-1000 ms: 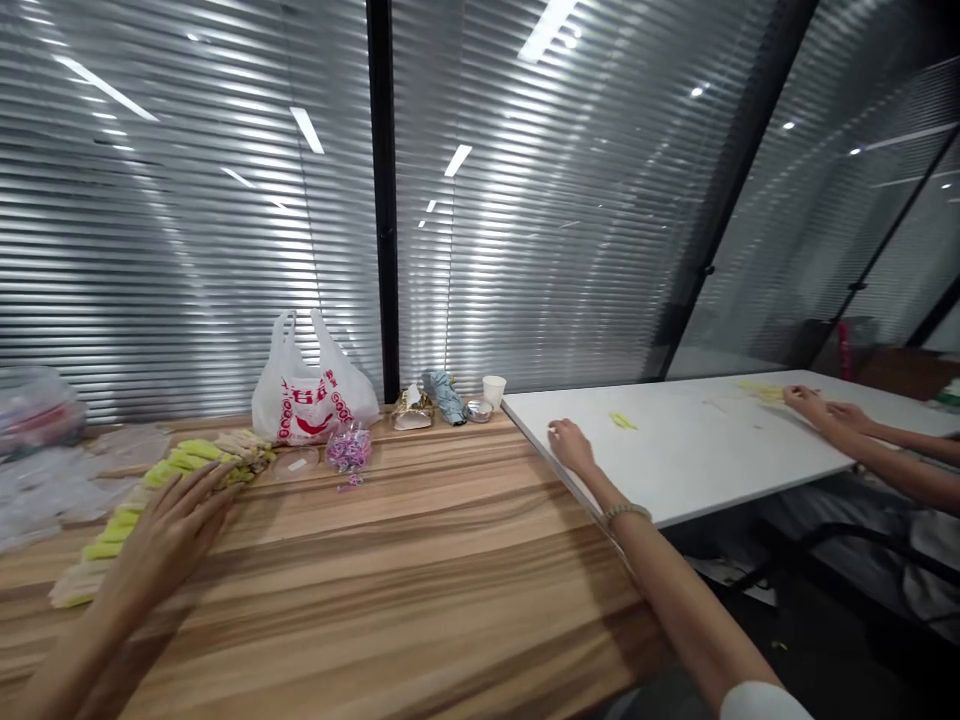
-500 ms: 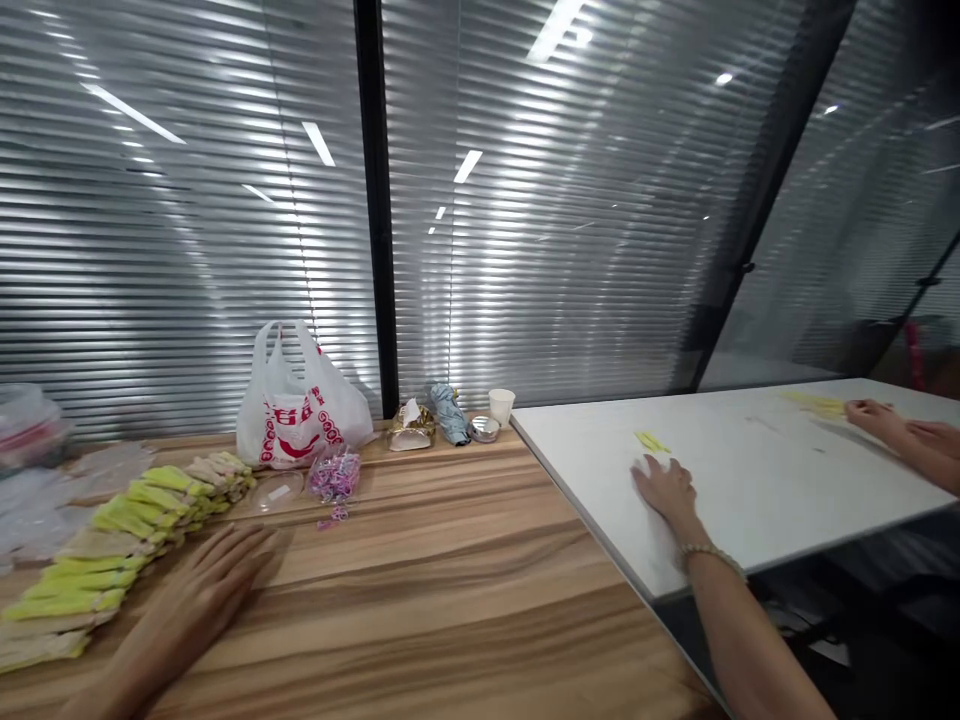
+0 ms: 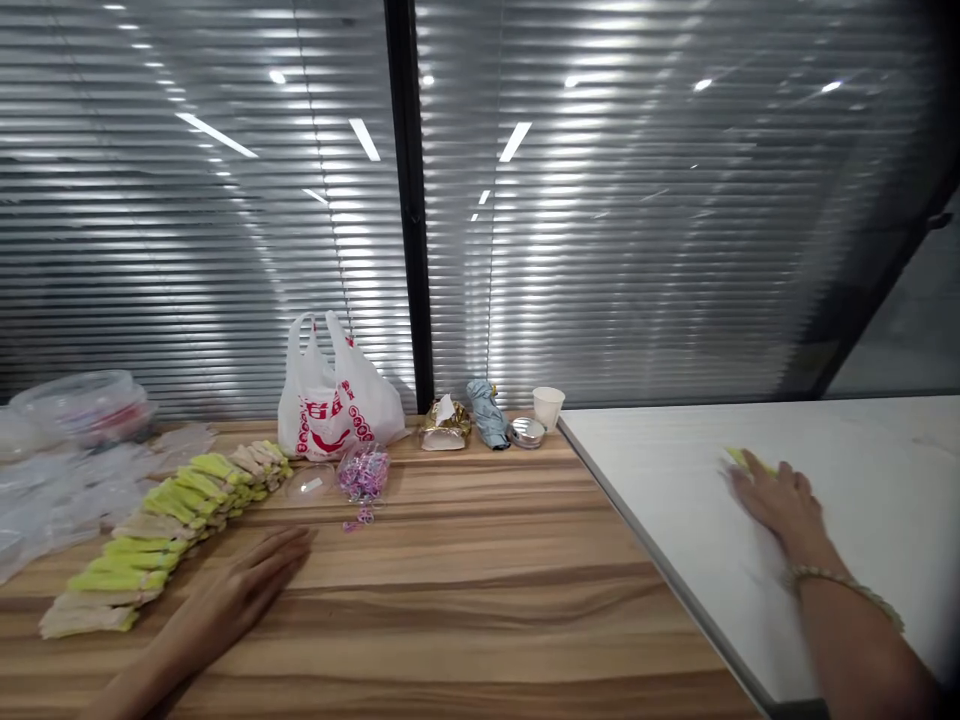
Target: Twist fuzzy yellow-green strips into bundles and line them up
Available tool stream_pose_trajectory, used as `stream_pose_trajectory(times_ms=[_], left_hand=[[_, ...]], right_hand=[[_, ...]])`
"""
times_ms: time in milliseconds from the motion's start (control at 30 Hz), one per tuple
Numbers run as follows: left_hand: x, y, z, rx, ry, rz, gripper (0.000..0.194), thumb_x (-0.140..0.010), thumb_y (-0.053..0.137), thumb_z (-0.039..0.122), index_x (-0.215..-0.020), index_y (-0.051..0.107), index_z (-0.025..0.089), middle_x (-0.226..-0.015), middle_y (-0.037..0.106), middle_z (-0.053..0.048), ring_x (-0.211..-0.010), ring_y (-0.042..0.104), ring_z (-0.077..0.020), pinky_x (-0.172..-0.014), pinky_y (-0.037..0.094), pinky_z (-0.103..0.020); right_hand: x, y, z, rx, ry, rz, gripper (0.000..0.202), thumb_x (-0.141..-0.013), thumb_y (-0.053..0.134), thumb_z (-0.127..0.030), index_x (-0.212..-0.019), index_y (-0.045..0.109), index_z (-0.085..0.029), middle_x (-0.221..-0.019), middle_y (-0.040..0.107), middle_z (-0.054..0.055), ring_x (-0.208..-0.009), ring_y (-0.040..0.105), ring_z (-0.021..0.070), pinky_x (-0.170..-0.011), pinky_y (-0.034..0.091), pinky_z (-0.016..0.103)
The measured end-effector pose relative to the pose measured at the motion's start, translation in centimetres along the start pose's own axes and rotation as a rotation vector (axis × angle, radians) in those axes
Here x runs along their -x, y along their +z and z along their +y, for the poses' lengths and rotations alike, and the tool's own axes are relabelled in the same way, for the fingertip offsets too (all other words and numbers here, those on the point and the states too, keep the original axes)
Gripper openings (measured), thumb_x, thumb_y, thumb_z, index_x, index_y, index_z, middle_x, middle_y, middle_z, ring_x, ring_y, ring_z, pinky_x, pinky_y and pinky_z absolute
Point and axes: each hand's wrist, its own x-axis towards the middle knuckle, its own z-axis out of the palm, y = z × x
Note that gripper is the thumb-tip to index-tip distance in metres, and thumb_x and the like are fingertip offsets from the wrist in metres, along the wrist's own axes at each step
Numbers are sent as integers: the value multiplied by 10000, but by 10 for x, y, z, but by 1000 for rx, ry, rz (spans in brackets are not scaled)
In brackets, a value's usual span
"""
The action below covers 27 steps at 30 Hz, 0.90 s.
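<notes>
My left hand [image 3: 251, 590] lies flat on the wooden table, fingers stretched out and close together, with nothing in it. Just beyond it runs a row of small yellow and beige fabric-like bundles [image 3: 161, 515], laid side by side. My right hand [image 3: 780, 510], a beaded bracelet on its wrist, reaches over the white table. Its fingers close over a small yellow strip [image 3: 751, 460], whose end shows past the fingers. The palm hides the rest of that strip, and slight blur softens the fingertips.
Purple and pink rubber bands [image 3: 364, 472] spill from a clear bag beside a clear lid [image 3: 310, 484]. Behind stand a white plastic bag [image 3: 345, 405], a gold tissue pack [image 3: 445, 425], a blue bundle [image 3: 489, 415], a metal tin [image 3: 526, 432] and a paper cup [image 3: 548, 407].
The view has swung right to left across the scene, and the other person's hands are out of it. My right hand has moved over the yellow strip; my left hand stays resting.
</notes>
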Motion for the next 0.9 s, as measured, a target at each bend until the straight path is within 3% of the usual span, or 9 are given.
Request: stream_pose_trajectory(times_ms=[167,267,400,600,733,900], left_hand=[[-4,-3,7,60,-30,-49,378,-807,465,315,-1181,505,281,-1250,504,4,-1130,480,-177,-941,405,-255],[-4,-2,8,102,-68,-39,366,-805,463,338,-1156,534,260,-1230,524,-13,-1106,502,-181,-931,414,-248],[-4,0,7,115,-76,-52,351,-815,442,341,-1139,547,255,-1223,531,-24,-1107,501,-183,-934,413,-268],[-5,1,9,137,-72,-45,341,-828,411,336,-1122,559,243,-1185,562,-33,-1090,512,-176,-935,412,-276],[-6,3,9,168,-66,-42,346,-840,384,329,-1117,561,221,-1172,569,-54,-1077,518,-177,-931,412,-287],[-9,1,10,145,-90,5,355,-842,367,345,-1106,568,219,-1134,583,-74,-1021,548,-192,-897,428,-310]], right_hand=[[-14,-1,6,-5,44,-164,471,-801,394,-410,-1242,454,-253,-1276,385,209,-1136,366,357,-761,261,511],[-15,-5,5,9,11,-177,372,-788,406,-359,-1085,595,-238,-1184,481,212,-1002,494,322,-719,314,466],[-7,-9,1,28,-81,-128,288,-756,413,-230,-882,670,-201,-1000,594,197,-787,579,266,-677,372,374],[7,-4,-9,4,-202,62,248,-693,429,-210,-743,671,-189,-856,642,151,-717,576,274,-627,391,357],[24,-6,-45,-209,-243,100,226,-647,468,-249,-708,668,-163,-786,658,125,-707,580,263,-666,408,353],[82,-32,-136,-685,-229,31,270,-653,526,-342,-756,662,-133,-765,664,100,-716,597,229,-709,429,331]])
